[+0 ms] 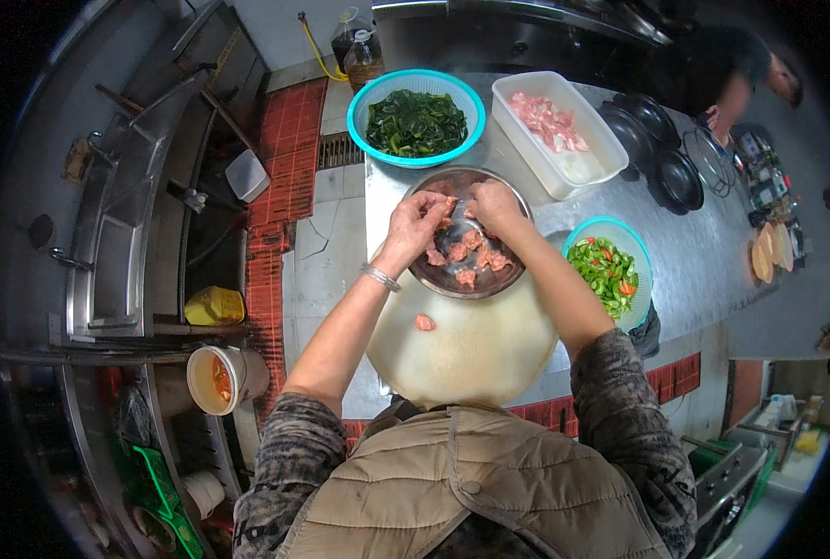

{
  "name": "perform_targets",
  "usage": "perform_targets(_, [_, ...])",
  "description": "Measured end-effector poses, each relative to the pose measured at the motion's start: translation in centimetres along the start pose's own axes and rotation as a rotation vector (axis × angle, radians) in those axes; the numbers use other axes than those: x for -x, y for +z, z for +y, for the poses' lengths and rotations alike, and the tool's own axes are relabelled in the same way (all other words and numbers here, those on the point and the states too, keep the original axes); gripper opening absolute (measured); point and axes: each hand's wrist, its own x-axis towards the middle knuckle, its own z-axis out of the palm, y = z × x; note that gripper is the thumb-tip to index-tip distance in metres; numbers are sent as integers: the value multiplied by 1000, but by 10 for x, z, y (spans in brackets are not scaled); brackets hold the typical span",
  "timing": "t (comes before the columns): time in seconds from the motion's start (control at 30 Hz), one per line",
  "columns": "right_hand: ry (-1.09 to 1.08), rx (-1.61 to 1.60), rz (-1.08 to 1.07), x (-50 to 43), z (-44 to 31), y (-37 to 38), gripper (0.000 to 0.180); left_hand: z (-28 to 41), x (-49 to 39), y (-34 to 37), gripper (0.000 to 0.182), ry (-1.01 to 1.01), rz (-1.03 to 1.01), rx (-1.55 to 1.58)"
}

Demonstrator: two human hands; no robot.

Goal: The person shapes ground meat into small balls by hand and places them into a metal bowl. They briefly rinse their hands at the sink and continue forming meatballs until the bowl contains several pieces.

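A round stainless steel bowl (472,286) rests partly on a round pale cutting board (471,349) in front of me. Several chunks of raw meat (472,241) lie spread in it. My left hand (416,225), with a bracelet at the wrist, reaches over the bowl's left side and pinches a piece of meat (448,204) at its fingertips. Over the far right of the bowl is my right hand (493,207), its fingers curled around a bit of meat that is mostly hidden. One loose meat piece (425,322) sits on the board's left half.
Behind the bowl stand a turquoise basket of dark leafy greens (415,122) and a white plastic tub (586,183) of pale raw meat. A basket of cut green and red peppers (602,272) is at right. Farther right are black bowls (675,180) and another person's arm (722,105).
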Motion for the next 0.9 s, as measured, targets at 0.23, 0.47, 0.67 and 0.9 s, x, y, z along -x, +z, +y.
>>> perform_targets(0.23, [-15,17,-88,-4,2,21,15,-10,-3,1,25,-89,-44,32])
perform_targets(0.47, [124,-524,-73,18,-8,-30,14,-24,-13,10,30,-251,-77,114])
perform_targets(0.67, [133,-972,-83,30,-13,-53,12,-7,-18,17,19,-339,-274,591])
perform_targets(0.9, [271,-1032,163,33,-4,-25,9,-3,-30,23,12,-304,-225,505])
